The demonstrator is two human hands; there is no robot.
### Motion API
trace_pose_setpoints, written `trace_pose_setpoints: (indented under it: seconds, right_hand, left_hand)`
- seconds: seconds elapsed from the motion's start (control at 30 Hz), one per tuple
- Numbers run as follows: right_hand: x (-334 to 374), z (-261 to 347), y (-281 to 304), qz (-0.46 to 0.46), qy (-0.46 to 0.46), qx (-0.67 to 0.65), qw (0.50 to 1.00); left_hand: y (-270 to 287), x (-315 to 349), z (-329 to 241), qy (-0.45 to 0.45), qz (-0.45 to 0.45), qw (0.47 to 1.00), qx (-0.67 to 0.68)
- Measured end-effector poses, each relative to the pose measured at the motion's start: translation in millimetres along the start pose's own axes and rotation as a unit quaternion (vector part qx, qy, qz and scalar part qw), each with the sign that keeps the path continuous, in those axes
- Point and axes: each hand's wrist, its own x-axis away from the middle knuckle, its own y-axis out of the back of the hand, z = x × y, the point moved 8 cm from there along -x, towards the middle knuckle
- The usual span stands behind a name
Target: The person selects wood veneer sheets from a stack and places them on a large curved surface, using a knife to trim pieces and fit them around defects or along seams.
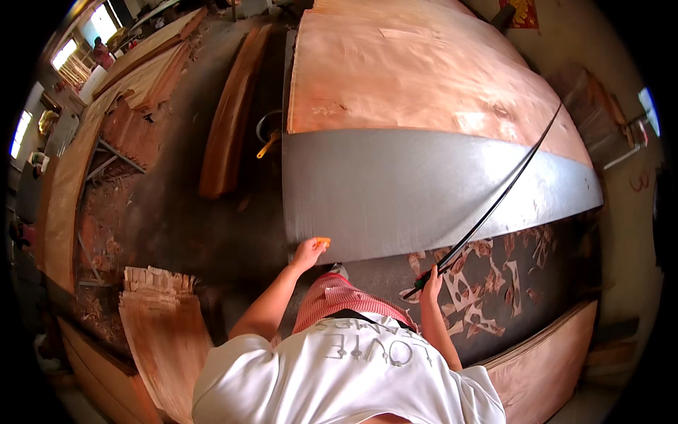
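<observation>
Left hand (306,256): found at the near left corner of the grey metal tabletop (367,191), fingers curled in, with a small orange item (323,242) held at the fingertips; the item's kind cannot be determined, nor whether the hand touches the metal. Right hand (430,284): closed around a long, thin black rod (487,214) close to the rod's lower end, just off the table's near edge. A short length of the rod projects below the fist, toward the person's waist; the remainder runs up and to the right, slanting across the view of the metal and ending over the wood veneer sheets (417,78). Whether the rod makes contact with the table cannot be established. The orange item lies well to the left of the rod, the person's red striped garment (339,300) being below and between the two hands. The veneer sheets cover the far part of the tabletop, leaving the near strip of metal bare. Torn veneer scraps (487,290) are scattered on the floor beyond the right hand, and a bundle of veneer strips (164,314) stands to the left of the left forearm.
</observation>
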Motion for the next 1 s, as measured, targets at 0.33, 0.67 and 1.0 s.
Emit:
trace_pose_setpoints:
  seconds: [0.33,0.67,1.0]
  right_hand:
    - [-55,37,-106,-0.032,-0.042,-0.002,0.999]
    - [-88,17,-124,-0.039,-0.096,0.022,0.994]
    - [-121,1,-140,-0.034,-0.114,0.044,0.992]
  left_hand:
    - [112,-200,-89,-0.048,-0.169,0.967,-0.186]
    - [180,-319,-102,-0.039,-0.227,0.810,-0.539]
    - [236,-386,-125,0.032,-0.391,0.818,-0.420]
